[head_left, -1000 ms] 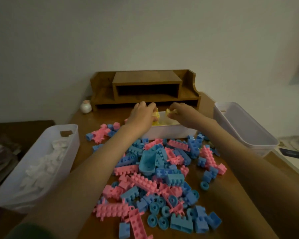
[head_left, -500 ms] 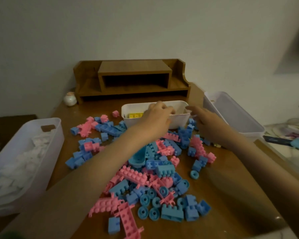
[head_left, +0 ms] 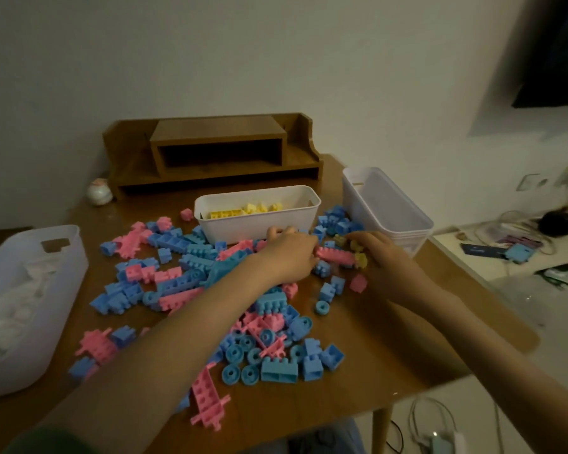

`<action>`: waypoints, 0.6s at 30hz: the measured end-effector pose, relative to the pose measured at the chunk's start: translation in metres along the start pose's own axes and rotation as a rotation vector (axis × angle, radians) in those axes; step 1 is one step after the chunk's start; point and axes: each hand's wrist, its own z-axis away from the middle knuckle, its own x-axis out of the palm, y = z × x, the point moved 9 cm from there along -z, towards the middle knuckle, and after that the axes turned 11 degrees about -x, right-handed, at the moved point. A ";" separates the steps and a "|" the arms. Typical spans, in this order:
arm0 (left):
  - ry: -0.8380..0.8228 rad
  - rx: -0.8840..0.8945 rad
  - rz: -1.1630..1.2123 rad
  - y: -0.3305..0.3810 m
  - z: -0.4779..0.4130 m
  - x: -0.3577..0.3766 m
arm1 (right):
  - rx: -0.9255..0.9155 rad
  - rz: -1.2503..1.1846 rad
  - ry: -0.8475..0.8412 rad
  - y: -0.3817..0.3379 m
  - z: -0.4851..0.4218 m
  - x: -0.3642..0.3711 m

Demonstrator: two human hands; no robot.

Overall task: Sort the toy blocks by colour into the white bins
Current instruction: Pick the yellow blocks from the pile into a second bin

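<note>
Pink and blue toy blocks [head_left: 191, 280] lie scattered over the wooden table [head_left: 374, 339]. The middle white bin [head_left: 259, 224] holds yellow blocks [head_left: 259, 208]. My left hand [head_left: 289, 253] lies knuckles up on the pile just in front of that bin, fingers curled down among the blocks; what they hold is hidden. A long pink block [head_left: 336, 256] lies between my hands, touching the left one. My right hand [head_left: 384, 260] curls its fingers round small yellow blocks [head_left: 359, 253] beside the right bin [head_left: 387, 208].
At the left edge, a large white bin [head_left: 30, 290] holds white blocks. The right bin, a nested stack, shows no blocks. A wooden shelf [head_left: 217, 152] and a small round ornament [head_left: 99, 191] stand at the back. A cluttered low surface [head_left: 522, 250] is right of the table.
Both hands have come back from above the yellow bin down to the pile in front of it. My right hand now grips yellow blocks. The view has turned to the right.
</note>
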 end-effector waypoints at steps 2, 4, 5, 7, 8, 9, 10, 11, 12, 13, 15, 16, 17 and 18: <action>-0.008 -0.016 0.016 -0.001 0.002 0.000 | 0.022 0.015 0.022 0.006 0.004 -0.003; -0.007 -0.016 0.029 -0.001 0.004 0.001 | 0.072 0.066 -0.074 0.013 0.007 0.007; -0.001 -0.011 0.032 0.000 0.005 0.000 | 0.088 0.085 -0.130 0.015 0.009 0.013; 0.019 0.006 0.039 0.002 0.006 0.000 | 0.083 0.081 -0.161 0.016 0.010 0.019; 0.027 0.012 0.050 0.003 0.006 0.000 | 0.070 0.077 -0.147 0.015 0.009 0.019; 0.035 0.018 0.065 0.003 0.005 -0.001 | 0.057 0.082 -0.137 0.015 0.007 0.018; 0.044 0.026 0.079 0.002 0.004 -0.001 | 0.046 0.090 -0.134 0.014 0.006 0.018; 0.050 0.031 0.090 0.002 0.003 0.000 | 0.047 0.089 -0.137 0.014 0.005 0.018; 0.056 0.035 0.093 0.001 0.003 -0.001 | 0.053 0.073 -0.135 0.014 0.004 0.017; 0.057 0.038 0.088 0.001 0.002 0.000 | 0.061 0.052 -0.127 0.014 0.003 0.016; 0.047 0.048 0.059 0.001 0.002 0.000 | 0.077 0.013 -0.091 0.014 0.001 0.013; 0.038 0.054 0.040 0.001 0.003 -0.001 | 0.092 -0.009 -0.067 0.013 0.000 0.010; 0.029 0.057 0.020 0.001 0.004 -0.001 | 0.118 -0.035 -0.052 0.014 -0.001 0.009; 0.023 0.058 -0.001 0.001 0.005 -0.002 | 0.147 -0.055 -0.052 0.014 -0.002 0.010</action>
